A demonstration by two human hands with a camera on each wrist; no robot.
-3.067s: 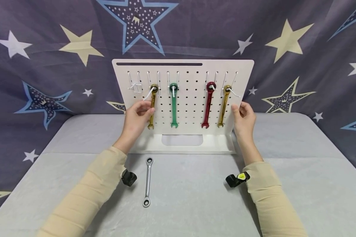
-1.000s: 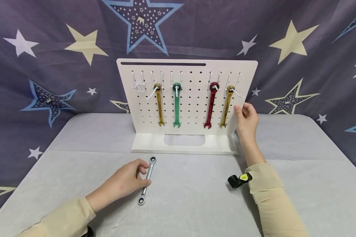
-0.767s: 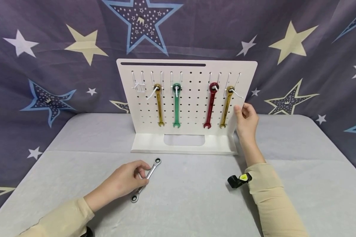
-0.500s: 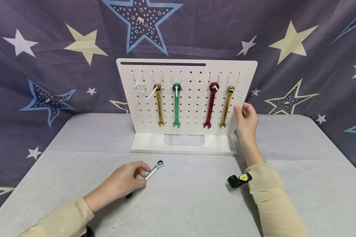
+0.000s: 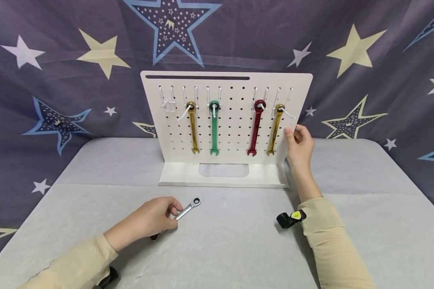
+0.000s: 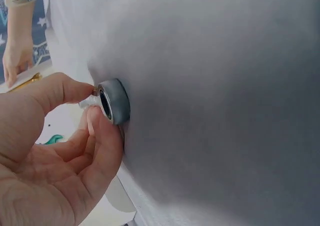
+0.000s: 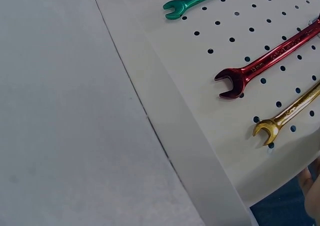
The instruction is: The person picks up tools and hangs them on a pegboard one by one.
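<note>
Between thumb and fingers, my left hand [image 5: 150, 218] pinches a silver double-ended ratchet wrench [image 5: 188, 208] low over the table, in front of the pegboard. The wrench slants, one ring end up to the right, the other partly hidden beneath the hand. In the left wrist view, a ring end of the wrench [image 6: 119, 101] shows just past the fingertips. My right hand [image 5: 301, 150] grips the right edge of the white pegboard [image 5: 275, 79], thumb in front. On its hooks hang a gold wrench [image 5: 193, 128], a green wrench [image 5: 214, 128], a red wrench [image 5: 255, 128] and another gold wrench [image 5: 275, 128].
At the pegboard's far left, a white hook [image 5: 167, 105] carries nothing. The board's base ledge [image 5: 179, 174] stands on the grey cloth-covered table [image 5: 231, 237]. Behind is a dark curtain [image 5: 253, 36] with stars.
My left hand has come down from the pegboard's left side to the silver wrench and pinched it. The wrench has since swung clockwise, its far end rightward. My right hand keeps its hold.
</note>
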